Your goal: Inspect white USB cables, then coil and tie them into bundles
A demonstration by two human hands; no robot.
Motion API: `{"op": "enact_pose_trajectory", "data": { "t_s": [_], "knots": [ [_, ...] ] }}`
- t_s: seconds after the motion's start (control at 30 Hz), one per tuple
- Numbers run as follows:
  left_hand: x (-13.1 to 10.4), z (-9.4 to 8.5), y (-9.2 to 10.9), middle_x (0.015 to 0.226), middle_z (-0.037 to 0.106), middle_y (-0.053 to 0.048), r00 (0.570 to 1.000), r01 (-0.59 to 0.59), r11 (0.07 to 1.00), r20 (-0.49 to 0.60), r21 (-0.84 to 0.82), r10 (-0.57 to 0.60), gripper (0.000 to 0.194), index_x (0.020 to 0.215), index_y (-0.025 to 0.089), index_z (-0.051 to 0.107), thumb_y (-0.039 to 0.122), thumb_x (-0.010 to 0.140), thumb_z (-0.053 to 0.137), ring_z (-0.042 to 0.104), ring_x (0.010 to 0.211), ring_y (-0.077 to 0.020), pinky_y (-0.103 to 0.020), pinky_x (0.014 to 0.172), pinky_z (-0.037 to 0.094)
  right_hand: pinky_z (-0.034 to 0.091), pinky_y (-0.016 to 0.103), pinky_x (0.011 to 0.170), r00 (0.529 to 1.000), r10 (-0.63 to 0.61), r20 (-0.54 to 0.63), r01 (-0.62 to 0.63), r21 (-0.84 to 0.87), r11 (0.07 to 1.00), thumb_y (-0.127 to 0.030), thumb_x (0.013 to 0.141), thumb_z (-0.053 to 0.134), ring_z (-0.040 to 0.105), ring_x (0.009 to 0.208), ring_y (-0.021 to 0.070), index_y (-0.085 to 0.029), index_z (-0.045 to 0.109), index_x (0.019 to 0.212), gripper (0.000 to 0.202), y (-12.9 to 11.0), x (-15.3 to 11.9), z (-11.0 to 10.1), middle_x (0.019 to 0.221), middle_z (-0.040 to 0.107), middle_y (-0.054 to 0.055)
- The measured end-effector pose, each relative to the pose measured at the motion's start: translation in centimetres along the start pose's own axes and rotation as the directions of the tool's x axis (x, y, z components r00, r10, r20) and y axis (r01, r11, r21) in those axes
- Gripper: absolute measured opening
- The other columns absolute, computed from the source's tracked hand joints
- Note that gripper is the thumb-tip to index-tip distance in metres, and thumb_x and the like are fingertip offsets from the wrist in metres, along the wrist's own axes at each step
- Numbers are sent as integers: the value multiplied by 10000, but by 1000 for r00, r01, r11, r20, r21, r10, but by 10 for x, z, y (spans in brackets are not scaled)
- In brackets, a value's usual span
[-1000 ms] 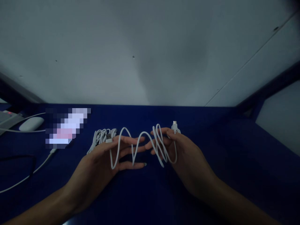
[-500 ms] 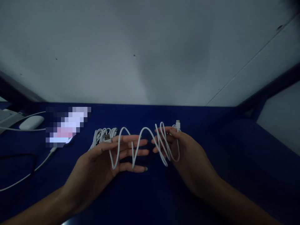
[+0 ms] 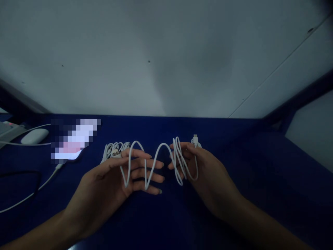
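A white USB cable [image 3: 162, 144] stretches between my hands in loose, springy loops. My left hand [image 3: 106, 184] pinches the end by its USB plug [image 3: 116, 152] between thumb and index finger, with the other fingers spread behind the loops. At the opposite end, my right hand [image 3: 208, 173] grips the cable just below a smaller plug [image 3: 195, 139], which points up; tighter loops hang around its fingers. Behind my left hand lies a bundle of white cables [image 3: 108, 150], partly hidden by it. A bit of white cord shows behind the right plug.
The blue table [image 3: 166, 215] meets a pale panel [image 3: 145, 86] at the back. On the left are a lit phone [image 3: 76, 152], partly pixelated, with a white cable plugged in, a white rounded object [image 3: 35, 136], a power strip [image 3: 11, 129] and a dark cord [image 3: 20, 171].
My left fingers have lowered and shifted slightly, and the left plug has tilted. The right plug and nearby loops have moved a little left. A red light now shows on the power strip.
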State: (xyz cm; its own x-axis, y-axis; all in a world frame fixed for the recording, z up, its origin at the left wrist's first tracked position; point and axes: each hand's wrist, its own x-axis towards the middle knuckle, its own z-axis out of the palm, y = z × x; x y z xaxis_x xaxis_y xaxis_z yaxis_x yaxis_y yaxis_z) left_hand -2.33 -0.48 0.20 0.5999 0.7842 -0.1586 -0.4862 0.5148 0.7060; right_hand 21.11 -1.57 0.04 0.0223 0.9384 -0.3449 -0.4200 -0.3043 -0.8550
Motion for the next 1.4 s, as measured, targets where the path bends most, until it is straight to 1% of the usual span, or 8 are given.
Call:
{"op": "enact_pose_trajectory", "data": {
  "t_s": [0.17,0.33,0.57,0.8,0.97,1.1,1.27,1.4],
  "knots": [
    [-2,2,0,1324,802,-235,999,-25,998,34,61,23,485,1176,55,866,242,1114,423,770,1177,-373,-477,969,686,517,356,650,1000,11,7,-11,-6,1000,-408,1097,572,667,689,201,-203,805,967,336,-4,-1,3,944,778,94],
    [-1,2,0,1324,819,-211,1000,-1,998,-5,57,1,474,1321,69,845,276,1093,486,762,1206,-373,-466,1001,676,523,357,649,1000,7,-8,-7,18,1000,-376,1102,546,732,798,242,-205,816,985,340,-5,-2,4,980,783,96],
    [0,0,0,1318,825,-230,994,8,994,-105,112,4,477,1372,78,827,320,1089,529,737,1274,-416,-489,975,684,543,353,700,1000,-28,11,28,16,999,-398,1112,560,740,815,228,-224,844,1016,347,-6,-3,2,995,809,81],
    [2,3,0,1582,692,-193,979,-8,986,-199,165,41,435,1240,111,886,314,1091,532,674,1362,-472,-578,995,681,549,417,849,1000,-15,16,15,-19,1000,-504,1045,661,729,924,261,-253,848,1074,314,-6,-8,0,1102,820,79],
    [2,2,-1,1639,652,-163,976,7,982,-217,187,35,426,1242,152,892,332,1093,536,650,1394,-474,-599,1031,655,531,437,918,998,-23,64,25,-40,999,-498,1075,600,713,972,270,-265,861,1028,353,-7,-8,1,1107,811,81],
    [1,2,-1,1666,628,-154,976,-2,976,-212,216,49,429,1241,160,893,341,1094,533,649,1393,-472,-575,996,666,527,446,976,995,-43,93,49,-63,997,-468,1066,602,714,1027,290,-246,881,983,366,-9,-7,2,1090,803,100],
    [2,5,-1,1630,660,-169,981,-13,969,-183,247,60,449,1262,153,886,354,1095,521,660,1380,-463,-554,983,666,516,484,1043,989,-46,141,52,-40,998,-481,1068,594,723,1042,306,-258,886,991,375,-8,-5,1,1127,813,101],
    [2,8,0,1608,680,-168,981,5,966,-190,260,46,449,1281,160,880,340,1100,510,656,1388,-455,-526,956,680,521,483,1041,992,-42,121,50,-62,997,-474,1076,578,727,1058,309,-250,883,988,389,-8,-5,1,1131,816,107]
  ]
}}
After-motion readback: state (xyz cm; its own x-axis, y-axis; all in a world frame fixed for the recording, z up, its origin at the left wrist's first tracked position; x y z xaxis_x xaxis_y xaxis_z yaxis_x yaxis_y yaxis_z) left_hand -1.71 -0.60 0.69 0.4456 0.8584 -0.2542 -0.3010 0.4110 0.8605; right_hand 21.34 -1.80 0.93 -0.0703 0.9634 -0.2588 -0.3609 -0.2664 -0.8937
